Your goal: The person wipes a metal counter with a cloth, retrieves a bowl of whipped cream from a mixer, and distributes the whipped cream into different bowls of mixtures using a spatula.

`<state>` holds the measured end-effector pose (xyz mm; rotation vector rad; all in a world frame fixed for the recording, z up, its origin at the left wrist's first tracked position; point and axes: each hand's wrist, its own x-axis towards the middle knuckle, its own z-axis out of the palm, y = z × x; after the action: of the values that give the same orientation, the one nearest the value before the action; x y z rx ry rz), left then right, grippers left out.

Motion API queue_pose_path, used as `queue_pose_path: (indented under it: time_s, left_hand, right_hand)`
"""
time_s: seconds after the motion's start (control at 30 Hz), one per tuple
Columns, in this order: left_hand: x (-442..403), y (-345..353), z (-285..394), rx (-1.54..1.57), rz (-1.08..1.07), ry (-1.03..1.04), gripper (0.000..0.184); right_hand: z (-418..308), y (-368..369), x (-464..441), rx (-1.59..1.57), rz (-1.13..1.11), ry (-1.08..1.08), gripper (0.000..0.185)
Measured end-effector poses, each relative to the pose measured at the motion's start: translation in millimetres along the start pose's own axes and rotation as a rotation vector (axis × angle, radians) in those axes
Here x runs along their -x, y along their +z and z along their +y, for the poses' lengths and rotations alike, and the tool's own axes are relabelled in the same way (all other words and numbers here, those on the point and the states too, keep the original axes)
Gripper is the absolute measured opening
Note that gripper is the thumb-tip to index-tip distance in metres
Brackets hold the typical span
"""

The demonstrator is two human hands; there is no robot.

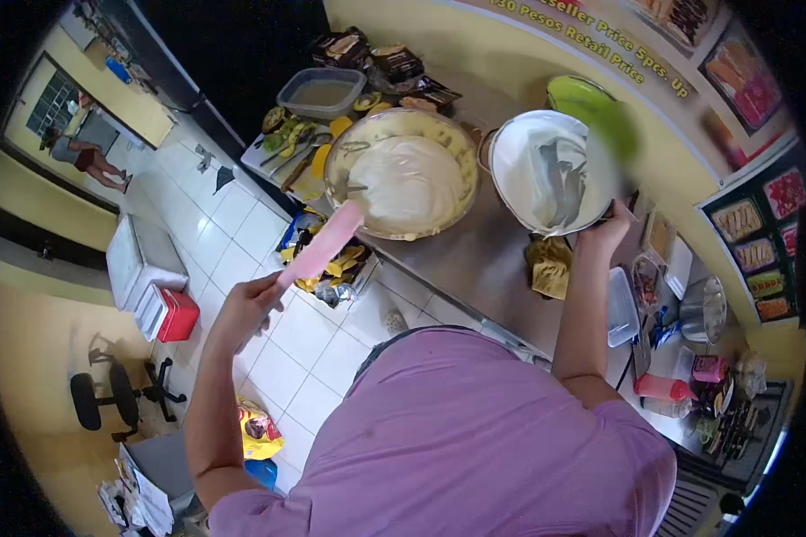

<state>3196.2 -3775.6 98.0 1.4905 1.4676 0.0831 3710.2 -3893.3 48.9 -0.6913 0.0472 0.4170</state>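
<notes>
My left hand [248,311] is closed around the handle end of a pink spatula [318,251], whose blade points up and right toward a big bowl. That wide bowl [467,179] stands on the table with pale, thick cream [412,179] inside, and a metal utensil handle shows at its left side. To its right, my right hand [607,231] grips the near right rim of a white-lined pot [510,148], tilted so that its inside faces me. White cream coats the pot's walls, with bare grey metal showing through in the middle.
Behind the bowl are a plastic tub [322,91] and dark packets [394,64]. Fruit peels [288,134] and a knife lie left of it. A lined bin [336,273] stands below the table edge. Containers, bottles [664,387] and a metal pot [703,309] crowd the right. Another person [85,154] stands far off.
</notes>
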Motion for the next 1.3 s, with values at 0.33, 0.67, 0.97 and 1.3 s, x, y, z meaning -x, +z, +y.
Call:
queue_pose_path:
  time_s: [0.33, 0.67, 0.97, 1.3]
  left_hand:
    - [57, 88, 5, 0.400, 0.179, 0.252, 0.041]
    - [83, 122, -34, 0.690, 0.413, 0.226, 0.043]
    - [43, 66, -84, 0.924, 0.433, 0.177, 0.043]
    - [66, -96, -271, 0.969, 0.679, 0.134, 0.043]
  right_hand:
    - [40, -69, -63, -0.183, 0.068, 0.196, 0.037]
    - [26, -174, -11, 1.273, -0.406, -0.238, 0.040]
    - [21, -219, 13, 1.699, -0.571, -0.025, 0.054]
    - [214, 25, 295, 2.001, -1.587, 0.255, 0.047]
